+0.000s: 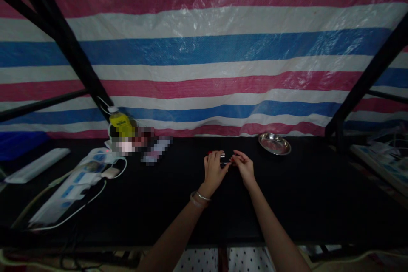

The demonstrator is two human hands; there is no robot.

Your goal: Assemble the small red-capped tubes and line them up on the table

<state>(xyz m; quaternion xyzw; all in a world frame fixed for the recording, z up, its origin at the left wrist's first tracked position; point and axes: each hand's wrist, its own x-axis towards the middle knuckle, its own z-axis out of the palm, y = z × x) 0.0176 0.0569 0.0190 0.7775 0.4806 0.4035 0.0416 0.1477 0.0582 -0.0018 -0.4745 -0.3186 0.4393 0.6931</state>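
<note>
Small shiny piece over black table, left hand fingers curled round it. Right hand just beside; cannot tell if fingers grip anything. Risk: loose hold could drop piece, probably hard to spot in dim light.

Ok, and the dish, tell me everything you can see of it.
The dish is round, shallow and silver, with a smooth, shiny surface that looks like metal and a raised rim. Light glints off it, and its inside shows a dull reddish tint, perhaps a reflection. It sits upright on the black table, near the striped sheet, beyond and to the right of the right hand. Neither hand touches it. The dim light hides finer marks.
</note>
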